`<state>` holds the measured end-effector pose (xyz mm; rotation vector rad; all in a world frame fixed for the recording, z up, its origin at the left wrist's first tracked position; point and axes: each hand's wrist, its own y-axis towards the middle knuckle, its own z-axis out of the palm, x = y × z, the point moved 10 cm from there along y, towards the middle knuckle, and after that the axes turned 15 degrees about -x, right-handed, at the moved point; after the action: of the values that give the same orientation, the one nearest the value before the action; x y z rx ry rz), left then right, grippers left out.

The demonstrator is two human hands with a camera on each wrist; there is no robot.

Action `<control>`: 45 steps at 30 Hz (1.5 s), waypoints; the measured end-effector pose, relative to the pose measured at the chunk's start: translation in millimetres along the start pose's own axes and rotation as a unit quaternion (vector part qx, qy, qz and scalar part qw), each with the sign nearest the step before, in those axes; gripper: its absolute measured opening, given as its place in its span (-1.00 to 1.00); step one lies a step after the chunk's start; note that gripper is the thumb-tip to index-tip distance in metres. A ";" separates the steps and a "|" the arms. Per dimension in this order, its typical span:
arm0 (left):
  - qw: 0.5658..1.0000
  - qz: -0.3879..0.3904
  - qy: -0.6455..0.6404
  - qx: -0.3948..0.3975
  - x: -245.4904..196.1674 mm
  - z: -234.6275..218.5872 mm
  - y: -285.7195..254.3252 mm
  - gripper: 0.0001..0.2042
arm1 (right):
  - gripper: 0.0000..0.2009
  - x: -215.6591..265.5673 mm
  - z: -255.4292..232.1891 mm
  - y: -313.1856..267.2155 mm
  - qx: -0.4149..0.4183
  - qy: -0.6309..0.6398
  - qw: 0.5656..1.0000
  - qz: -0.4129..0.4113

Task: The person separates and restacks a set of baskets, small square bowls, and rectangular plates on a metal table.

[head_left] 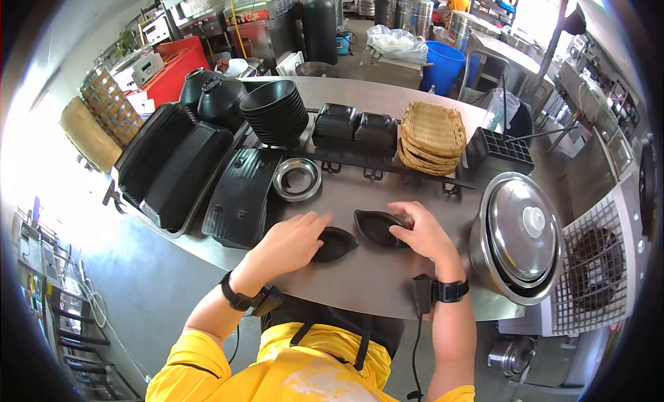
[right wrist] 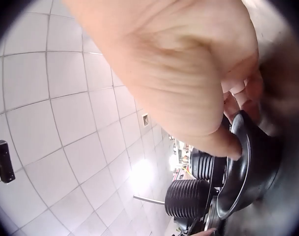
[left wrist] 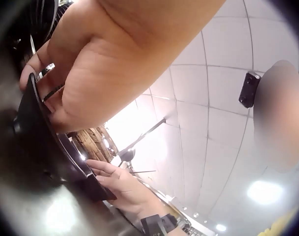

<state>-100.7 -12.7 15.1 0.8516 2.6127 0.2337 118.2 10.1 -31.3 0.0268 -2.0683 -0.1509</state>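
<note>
Two small black boat-shaped dishes lie side by side near the front edge of the steel table. My left hand (head_left: 290, 239) grips the left dish (head_left: 339, 244) by its left end, thumb at the rim and fingers around the far side. The left wrist view shows that dish's rim (left wrist: 34, 98) between the thumb and fingers. On the right dish (head_left: 377, 229), my right hand (head_left: 425, 232) pinches the right end. Its thumb (right wrist: 230, 147) reaches over the rim in the right wrist view, while the other fingers are partly hidden behind the dish.
Behind the hands stand stacked black bowls (head_left: 275, 111), black trays (head_left: 356, 129) and woven baskets (head_left: 432, 135). A small steel bowl (head_left: 297, 179) sits beside ridged black plates (head_left: 242, 194) on the left. To the right are a lidded steel pot (head_left: 519, 229) and a fan (head_left: 595, 267).
</note>
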 end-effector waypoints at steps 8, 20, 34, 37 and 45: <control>0.996 0.019 -0.003 -0.091 0.5 -53.0 42.8 -0.87 | -0.74 -22.5 1.1 5.1 -0.035 0.075 0.996 0.030; 0.941 0.166 0.248 -0.157 53.1 -32.3 174.5 -0.86 | -0.75 -4.8 -6.7 2.8 -0.049 0.014 0.998 -0.038; 0.969 0.108 0.201 -0.094 78.5 -14.1 181.4 -0.88 | -0.78 9.4 -11.7 7.6 -0.082 0.095 0.989 -0.081; 0.964 0.135 0.206 -0.106 70.1 -12.0 181.3 -0.89 | -0.78 7.4 -12.1 8.4 -0.092 0.095 0.987 -0.092; 0.976 0.093 0.196 0.014 83.6 1.1 187.7 -0.71 | -0.78 7.5 -14.9 8.7 -0.105 0.096 0.985 -0.099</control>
<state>-62.5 187.7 39.5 1.1638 2.8999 0.4602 128.1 16.7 -16.7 0.1131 -1.8448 -0.4704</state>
